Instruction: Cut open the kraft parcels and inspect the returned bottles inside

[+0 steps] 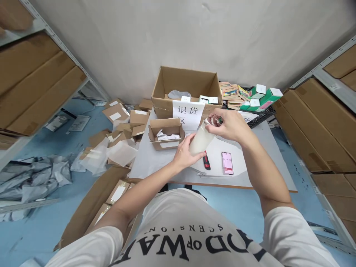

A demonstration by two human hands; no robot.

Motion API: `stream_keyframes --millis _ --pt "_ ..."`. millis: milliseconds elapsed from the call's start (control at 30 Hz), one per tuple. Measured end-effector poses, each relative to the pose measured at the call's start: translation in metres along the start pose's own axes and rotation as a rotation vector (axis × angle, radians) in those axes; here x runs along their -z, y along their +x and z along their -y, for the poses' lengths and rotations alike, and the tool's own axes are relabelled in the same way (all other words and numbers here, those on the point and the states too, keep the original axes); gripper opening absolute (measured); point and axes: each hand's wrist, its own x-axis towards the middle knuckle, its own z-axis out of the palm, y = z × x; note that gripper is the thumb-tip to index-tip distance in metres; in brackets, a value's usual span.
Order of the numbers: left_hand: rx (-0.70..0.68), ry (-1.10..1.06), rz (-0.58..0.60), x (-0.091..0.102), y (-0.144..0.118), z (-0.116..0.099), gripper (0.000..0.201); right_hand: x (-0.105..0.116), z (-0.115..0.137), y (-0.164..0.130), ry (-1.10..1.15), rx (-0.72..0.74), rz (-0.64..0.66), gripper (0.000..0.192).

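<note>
A whitish, cloudy bottle is tilted above the table, its mouth toward the upper right. My left hand wraps round its lower part, thumb along the underside. At the mouth, the bent fingers of my right hand are closed over the rim. A small green bit shows between those fingers, but what they pinch is mostly hidden. Below the bottle lie a red and black box cutter and a phone with its screen lit. Left of the hands stands an opened small carton with white paper inside.
A large open carton with a paper sign stands at the back of the table. Booklets and green-white boxes fill a black crate. Flattened cartons pile up on the left; loaded shelves flank both sides.
</note>
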Motion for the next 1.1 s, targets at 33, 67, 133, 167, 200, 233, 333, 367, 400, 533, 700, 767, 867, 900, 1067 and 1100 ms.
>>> stream_keyframes --millis 33,67,133,167,200,233,333,367,400,533,700,767,867,900,1067,1100 --pt "0.042 -0.056 -0.008 0.002 0.001 -0.005 0.083 0.003 0.002 0.001 0.029 -0.021 -0.006 0.026" --pt "0.083 -0.127 -0.009 0.003 0.000 -0.008 0.080 0.004 0.002 0.002 0.066 -0.045 -0.016 0.029" --pt "0.167 -0.315 0.006 0.005 -0.003 -0.009 0.079 0.003 -0.005 0.001 0.193 -0.091 -0.045 0.036" --pt "0.212 -0.432 0.025 0.006 -0.005 -0.008 0.079 -0.001 -0.011 -0.001 0.293 -0.110 -0.062 0.040" --pt "0.258 -0.557 0.054 0.008 -0.007 -0.006 0.077 -0.008 -0.017 -0.005 0.421 -0.127 -0.081 0.043" --pt "0.305 -0.680 0.091 0.009 -0.009 -0.004 0.075 -0.017 -0.024 -0.010 0.574 -0.141 -0.097 0.046" --pt "0.447 -0.995 0.249 0.013 -0.014 0.001 0.069 -0.056 -0.035 -0.032 1.116 -0.203 -0.069 0.055" --pt "0.495 -1.083 0.320 0.013 -0.017 0.002 0.069 -0.072 -0.035 -0.040 1.286 -0.230 0.002 0.059" --pt "0.542 -1.167 0.397 0.013 -0.019 0.003 0.070 -0.087 -0.033 -0.048 1.422 -0.269 0.050 0.061" --pt "0.709 -1.439 0.594 0.002 -0.031 0.009 0.071 -0.130 -0.022 -0.068 1.693 -0.418 0.067 0.057" --pt "0.766 -1.512 0.587 -0.007 -0.041 0.016 0.070 -0.143 -0.026 -0.073 1.759 -0.537 -0.077 0.040" --pt "0.763 -1.410 0.514 -0.006 -0.041 0.019 0.064 -0.142 -0.031 -0.072 1.705 -0.529 -0.105 0.038" --pt "0.694 -1.127 0.363 -0.001 -0.040 0.022 0.062 -0.136 -0.036 -0.065 1.570 -0.538 -0.116 0.039" --pt "0.650 -1.009 0.310 0.000 -0.039 0.022 0.065 -0.133 -0.038 -0.062 1.514 -0.553 -0.116 0.040" --pt "0.490 -0.509 0.093 -0.008 -0.034 0.017 0.093 -0.115 -0.037 -0.038 1.161 -0.545 -0.134 0.054" --pt "0.485 -0.470 0.069 -0.010 -0.033 0.016 0.092 -0.112 -0.036 -0.034 1.090 -0.535 -0.135 0.057"
